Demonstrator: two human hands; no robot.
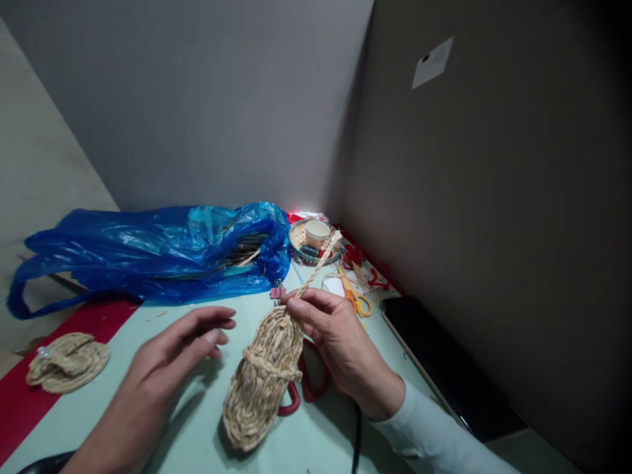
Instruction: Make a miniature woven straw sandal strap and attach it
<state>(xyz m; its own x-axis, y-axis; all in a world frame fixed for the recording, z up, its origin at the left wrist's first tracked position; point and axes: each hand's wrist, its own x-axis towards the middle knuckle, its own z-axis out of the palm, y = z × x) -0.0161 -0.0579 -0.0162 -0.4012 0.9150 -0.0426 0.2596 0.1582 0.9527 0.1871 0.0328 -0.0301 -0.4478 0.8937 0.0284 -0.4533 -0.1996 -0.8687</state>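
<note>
A small slipper woven from straw braid (254, 405) hangs at a tilt above the table, its loose twisted cord (318, 266) sticking up past the fingers. My right hand (340, 342) pinches the slipper's upper end, where the cord comes out. To the left of the slipper, my left hand (182, 355) is apart from it, fingers loosely curved and holding nothing. Red-handled scissors (311, 378) lie behind the slipper, partly hidden by it and by my right hand. A pink binder clip (278, 291) is just beyond the slipper's upper end.
A blue plastic bag (162, 253) with straw strands inside lies at the back left. Another woven straw piece (69, 365) rests on the red strip. At the back stand a basket (299, 255) and a white cup (316, 232). Orange scissors (353, 293) and a black phone-like slab (444, 365) are right.
</note>
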